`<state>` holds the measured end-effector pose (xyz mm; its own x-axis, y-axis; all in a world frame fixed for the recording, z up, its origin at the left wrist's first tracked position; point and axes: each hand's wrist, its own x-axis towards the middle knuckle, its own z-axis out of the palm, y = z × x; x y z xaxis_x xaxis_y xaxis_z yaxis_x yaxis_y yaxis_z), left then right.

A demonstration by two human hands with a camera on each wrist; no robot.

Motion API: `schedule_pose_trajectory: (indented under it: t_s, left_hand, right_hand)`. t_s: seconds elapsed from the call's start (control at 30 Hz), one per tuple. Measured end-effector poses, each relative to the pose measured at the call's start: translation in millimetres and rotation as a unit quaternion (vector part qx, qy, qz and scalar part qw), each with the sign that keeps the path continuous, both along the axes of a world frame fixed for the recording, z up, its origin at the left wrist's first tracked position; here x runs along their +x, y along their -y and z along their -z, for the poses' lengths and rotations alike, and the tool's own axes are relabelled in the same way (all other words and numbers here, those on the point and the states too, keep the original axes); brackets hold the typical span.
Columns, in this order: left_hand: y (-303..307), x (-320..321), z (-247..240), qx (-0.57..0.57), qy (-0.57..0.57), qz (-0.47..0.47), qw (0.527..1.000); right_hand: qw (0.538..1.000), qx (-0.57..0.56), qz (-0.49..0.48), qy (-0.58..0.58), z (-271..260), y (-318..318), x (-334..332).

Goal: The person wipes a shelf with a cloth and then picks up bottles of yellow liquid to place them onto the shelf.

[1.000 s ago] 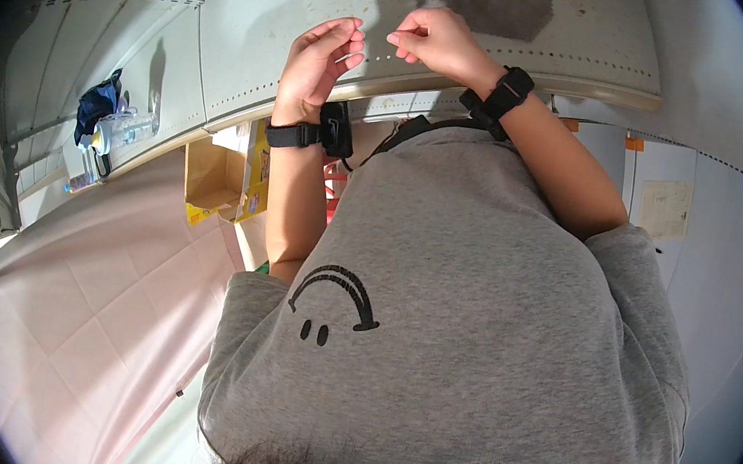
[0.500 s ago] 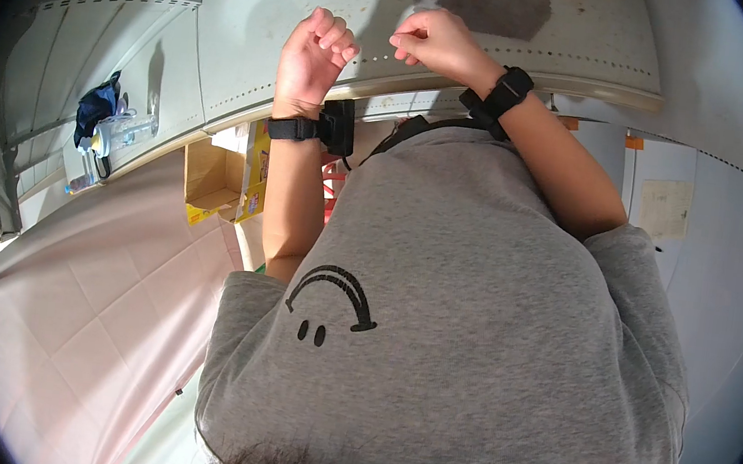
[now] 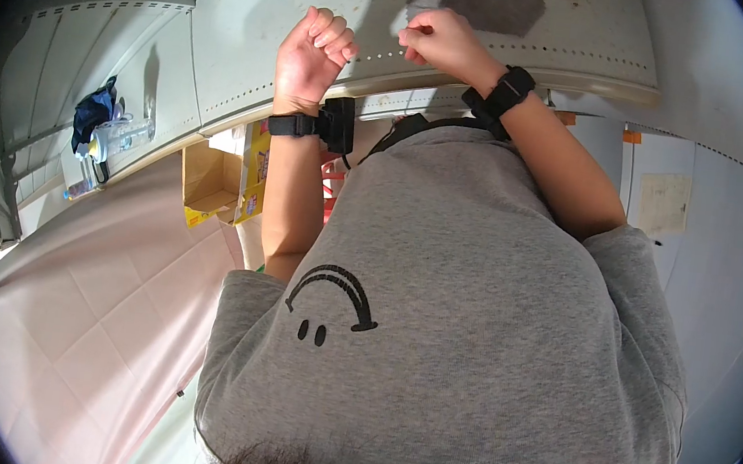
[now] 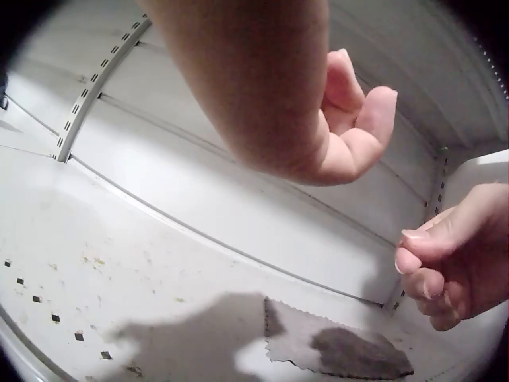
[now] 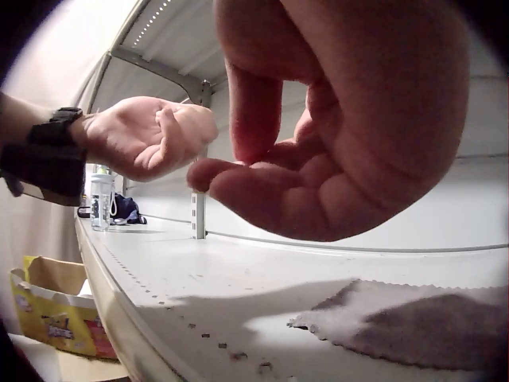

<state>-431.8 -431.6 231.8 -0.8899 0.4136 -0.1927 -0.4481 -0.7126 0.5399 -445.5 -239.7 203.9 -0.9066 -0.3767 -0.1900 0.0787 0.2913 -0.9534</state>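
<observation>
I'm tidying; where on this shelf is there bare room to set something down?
Bare shelf lies between the water bottle and the grey cloth; the left hand and right hand hover near its cloth end. It's crowded around the bottle, where dark blue fabric lies close by.

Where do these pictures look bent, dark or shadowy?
Head view: the shelf bows along its front edge, and the picture's corners are black; left wrist view: a broad shadow spreads beside the grey cloth; right wrist view: the right hand looms large and shaded, while the left hand is more brightly lit.
</observation>
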Motion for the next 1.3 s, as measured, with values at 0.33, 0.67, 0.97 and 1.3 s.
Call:
schedule_pose_trajectory:
  t_s: [0.33, 0.67, 0.97, 1.3]
  left_hand:
    - [-18, -6, 11, -0.273, -0.026, 0.034, 0.961]
    - [-45, -38, 59, -0.682, -0.261, 0.014, 0.683]
    - [-78, -68, 80, -0.747, -0.367, -0.007, 0.554]
    - [-74, -71, 105, -0.788, -0.334, 0.055, 0.515]
  right_hand:
    - [0.980, 0.127, -0.015, -0.152, 26, -22, 1]
    - [0.962, 0.244, 0.109, -0.058, 51, -72, -7]
    - [0.921, 0.335, 0.174, -0.091, 49, -122, -13]
    - [0.902, 0.403, 0.069, -0.138, 53, -116, -30]
